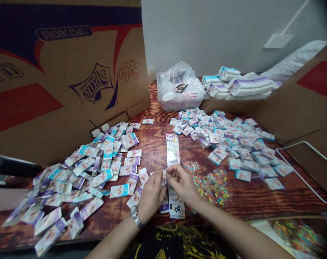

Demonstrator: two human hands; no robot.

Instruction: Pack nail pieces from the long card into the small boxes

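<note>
Just in front of my body, my left hand (153,196), with a metal watch at the wrist, is closed round a small printed cardboard box (164,178). The fingers of my right hand (183,183) are pinched together at the upper end of that same box; what lies between their tips is hidden. Under and beyond my hands lie long printed leaflets (173,149). To the right of my right hand are several clear sachets of colourful small pieces (214,185). Loose flat printed boxes (119,190) lie close to my left hand.
A heap of small boxes (85,165) covers the left side; film-wrapped boxes (241,144) are piled at right. A large carton (71,86) stands at back left. Behind are a plastic tub (179,105) and stacked packs (249,86). More sachets (298,233) sit at lower right.
</note>
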